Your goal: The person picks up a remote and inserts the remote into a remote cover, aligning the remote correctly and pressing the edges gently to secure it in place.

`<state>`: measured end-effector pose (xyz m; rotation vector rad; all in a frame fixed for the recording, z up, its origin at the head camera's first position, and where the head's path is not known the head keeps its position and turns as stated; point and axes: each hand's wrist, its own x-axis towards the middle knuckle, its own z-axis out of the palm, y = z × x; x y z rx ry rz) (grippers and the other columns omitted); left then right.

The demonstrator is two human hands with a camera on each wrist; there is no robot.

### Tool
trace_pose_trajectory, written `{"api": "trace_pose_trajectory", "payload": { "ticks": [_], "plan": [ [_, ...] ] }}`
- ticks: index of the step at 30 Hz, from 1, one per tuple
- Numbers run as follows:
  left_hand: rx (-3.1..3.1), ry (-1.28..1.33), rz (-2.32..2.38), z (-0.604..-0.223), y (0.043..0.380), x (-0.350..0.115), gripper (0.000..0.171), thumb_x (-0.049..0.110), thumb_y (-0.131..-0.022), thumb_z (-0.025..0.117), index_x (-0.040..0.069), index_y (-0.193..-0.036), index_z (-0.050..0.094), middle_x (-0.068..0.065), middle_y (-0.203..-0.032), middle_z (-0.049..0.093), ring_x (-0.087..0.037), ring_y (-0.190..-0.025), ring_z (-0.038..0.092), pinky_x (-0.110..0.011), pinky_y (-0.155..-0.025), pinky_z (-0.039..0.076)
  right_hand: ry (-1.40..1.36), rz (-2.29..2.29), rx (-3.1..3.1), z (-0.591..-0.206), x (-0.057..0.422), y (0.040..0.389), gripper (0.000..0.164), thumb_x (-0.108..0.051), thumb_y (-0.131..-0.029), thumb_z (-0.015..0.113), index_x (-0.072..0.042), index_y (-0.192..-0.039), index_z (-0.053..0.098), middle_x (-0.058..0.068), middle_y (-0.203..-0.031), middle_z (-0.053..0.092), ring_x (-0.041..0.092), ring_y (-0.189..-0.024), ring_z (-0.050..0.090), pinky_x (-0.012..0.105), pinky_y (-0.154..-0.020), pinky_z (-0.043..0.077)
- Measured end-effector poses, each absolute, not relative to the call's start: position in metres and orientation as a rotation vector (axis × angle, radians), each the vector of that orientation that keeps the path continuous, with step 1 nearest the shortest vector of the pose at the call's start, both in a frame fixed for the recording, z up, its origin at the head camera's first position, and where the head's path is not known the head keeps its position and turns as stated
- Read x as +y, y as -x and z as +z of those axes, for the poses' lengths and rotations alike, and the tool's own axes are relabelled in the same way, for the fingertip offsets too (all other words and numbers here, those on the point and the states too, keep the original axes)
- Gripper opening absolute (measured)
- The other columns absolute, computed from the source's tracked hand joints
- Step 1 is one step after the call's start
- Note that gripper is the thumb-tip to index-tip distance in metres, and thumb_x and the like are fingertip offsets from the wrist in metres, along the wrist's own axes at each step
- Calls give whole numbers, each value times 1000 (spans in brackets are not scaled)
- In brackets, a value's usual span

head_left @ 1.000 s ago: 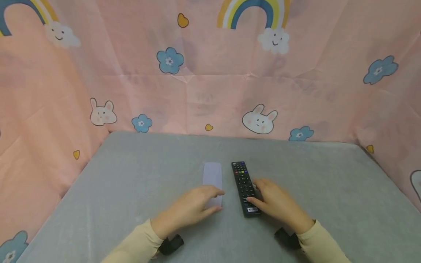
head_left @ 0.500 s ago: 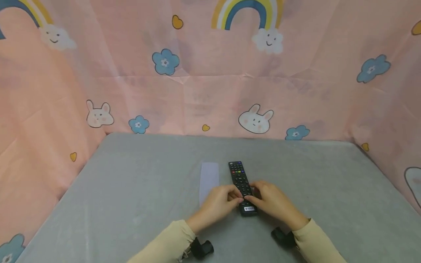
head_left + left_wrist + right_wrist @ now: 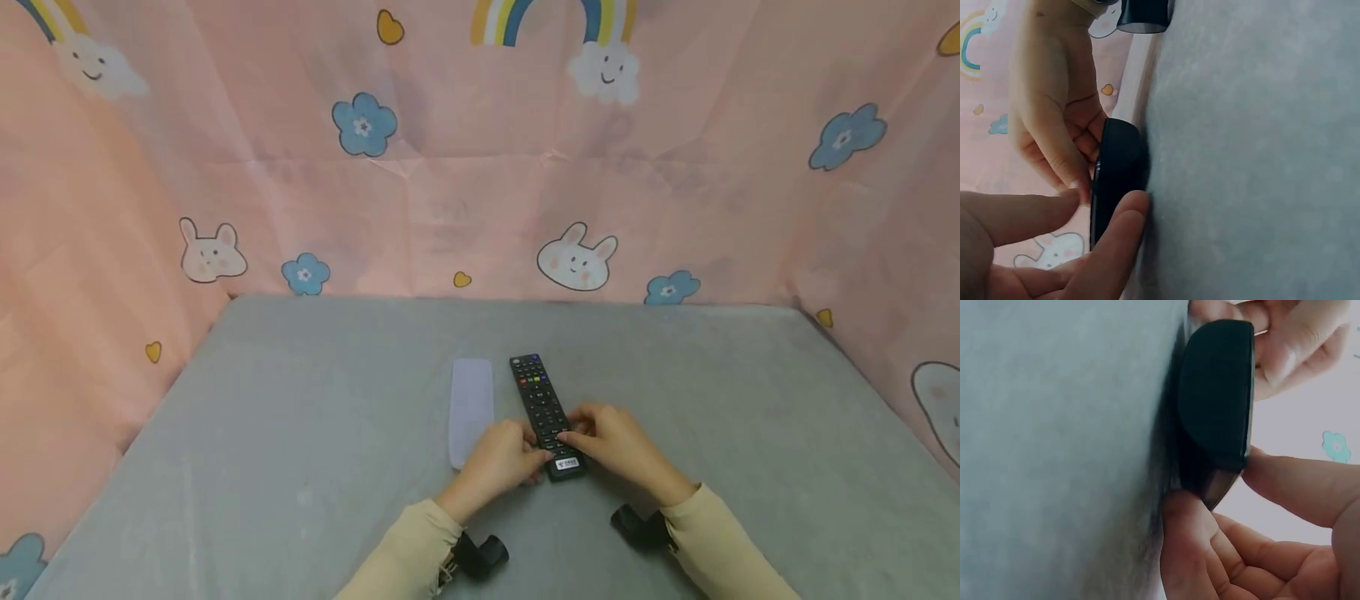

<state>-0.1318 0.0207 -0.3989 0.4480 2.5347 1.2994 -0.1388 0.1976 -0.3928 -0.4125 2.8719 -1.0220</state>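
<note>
A long black remote control (image 3: 545, 407) lies at a slant on the grey tabletop, its buttons up and a white label at the near end. On its right side, my right hand (image 3: 624, 450) pinches it, thumb on the top face and fingers along the edge. My left hand (image 3: 495, 460) holds the left edge near the label, thumb over the top. The right wrist view shows the rounded near end of the remote control (image 3: 1216, 394) between both hands, with fingertips low by the table. A flat pale lilac piece (image 3: 471, 408) with rounded corners lies left of it.
The grey tabletop (image 3: 315, 433) ends at a pink curtain (image 3: 465, 192) printed with rabbits, flowers and rainbows, hanging behind it and on both sides. Black camera mounts (image 3: 480, 557) sit below the wrists.
My left hand has moved right from over the lilac piece to the remote control's left edge and now grips it. My right hand keeps its place on the right side. The head view has shifted slightly.
</note>
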Motion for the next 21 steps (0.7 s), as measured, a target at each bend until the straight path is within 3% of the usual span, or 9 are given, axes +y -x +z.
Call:
{"api": "trace_pose_trajectory", "payload": {
  "ticks": [9,14,21],
  "plan": [
    [2564,-458,1346,-403,133,23,16,9,-84,69,-5,-86,61,-2,-55,64,-5,-46,54,-19,-41,40,312,-1219,2733,-396,198,140,23,-8,-85,68,12,-96,63,2,-67,62,11,-55,51,23,-47,43],
    [2660,-514,1321,-402,135,24,18,8,-82,72,-6,-88,62,-5,-68,67,-7,-57,55,-19,-51,43,237,-1293,2726,-397,197,142,26,-7,-85,68,15,-98,61,8,-71,66,12,-57,56,24,-48,47],
    [2595,-456,1516,-401,136,24,25,0,-78,73,-8,-96,58,-11,-78,67,-16,-68,66,-19,-55,50,166,-1375,2780,-396,194,143,27,-6,-84,69,15,-100,61,13,-77,67,13,-60,59,23,-47,46]
  ]
}}
